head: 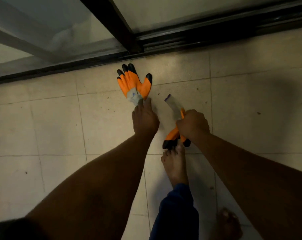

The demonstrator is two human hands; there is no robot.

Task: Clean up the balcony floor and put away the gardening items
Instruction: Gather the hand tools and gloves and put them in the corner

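An orange gardening glove (134, 82) with black fingertips and a grey cuff lies flat on the tiled floor near the door track. My left hand (145, 120) reaches down to it and pinches its grey cuff. My right hand (192, 124) grips a second orange glove (176, 122) round its middle; the grey cuff sticks up and the black fingertips hang down by my foot.
A black sliding-door track (164, 42) and glass panels run across the top. The pale tiled floor (51, 127) carries small specks of dirt. My bare feet (176, 168) stand below the hands, one at the lower right edge.
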